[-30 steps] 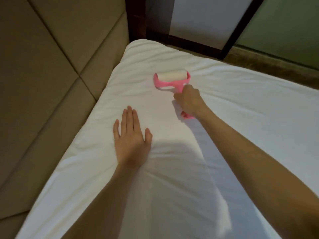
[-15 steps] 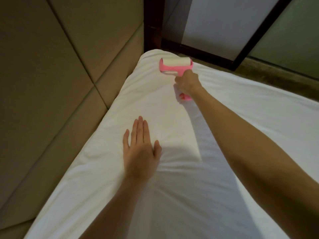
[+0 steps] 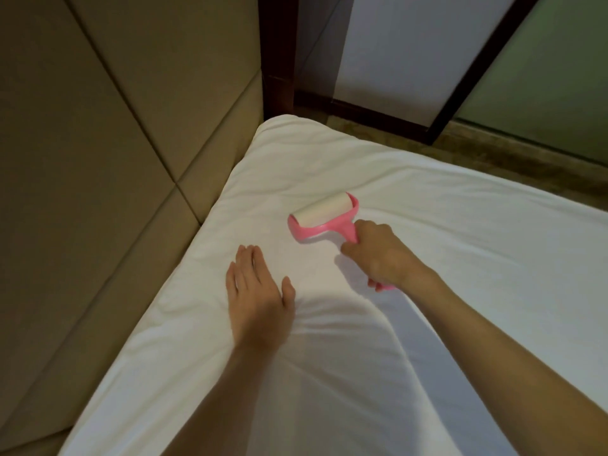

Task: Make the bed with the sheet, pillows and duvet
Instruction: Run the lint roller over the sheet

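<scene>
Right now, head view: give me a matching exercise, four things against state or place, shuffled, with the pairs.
Things
1. left hand
2. right hand
3. lint roller
4. padded panel

States or places
A. tan, beside the left edge of the sheet
B. curled round a pink handle
C. flat on the sheet, fingers straight
D. white roll in a pink frame, on the sheet

Pairs: 1-C, 2-B, 3-D, 4-A

Two hands (image 3: pixel 260 301) (image 3: pixel 378 255), one pink lint roller (image 3: pixel 324 213), one white sheet (image 3: pixel 460 245).

No readable text, no labels, brands, numbers or signs in view
</scene>
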{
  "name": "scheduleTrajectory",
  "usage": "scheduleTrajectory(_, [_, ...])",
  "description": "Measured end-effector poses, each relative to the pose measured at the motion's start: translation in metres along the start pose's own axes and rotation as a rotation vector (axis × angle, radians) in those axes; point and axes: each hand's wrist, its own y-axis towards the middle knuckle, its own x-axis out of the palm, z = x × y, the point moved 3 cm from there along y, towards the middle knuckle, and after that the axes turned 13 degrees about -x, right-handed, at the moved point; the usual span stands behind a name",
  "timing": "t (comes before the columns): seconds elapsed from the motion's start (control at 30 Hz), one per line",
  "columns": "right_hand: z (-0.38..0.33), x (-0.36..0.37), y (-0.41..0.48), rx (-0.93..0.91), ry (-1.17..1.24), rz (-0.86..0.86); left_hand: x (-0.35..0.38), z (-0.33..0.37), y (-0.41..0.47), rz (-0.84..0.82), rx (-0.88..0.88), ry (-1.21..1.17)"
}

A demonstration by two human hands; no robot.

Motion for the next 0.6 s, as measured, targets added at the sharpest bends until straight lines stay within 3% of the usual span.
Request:
scheduleTrajectory(0.37, [-0.064, 0.012, 0.152, -0.101, -0.027, 0.140, 0.002, -0.001, -0.005, 0.048, 0.046, 0.044])
scheduleTrajectory(0.6, [-0.049, 0.011, 0.134, -0.091, -0.021, 0.125, 0.006, -0.003, 0.000, 0.088, 0.049, -0.013])
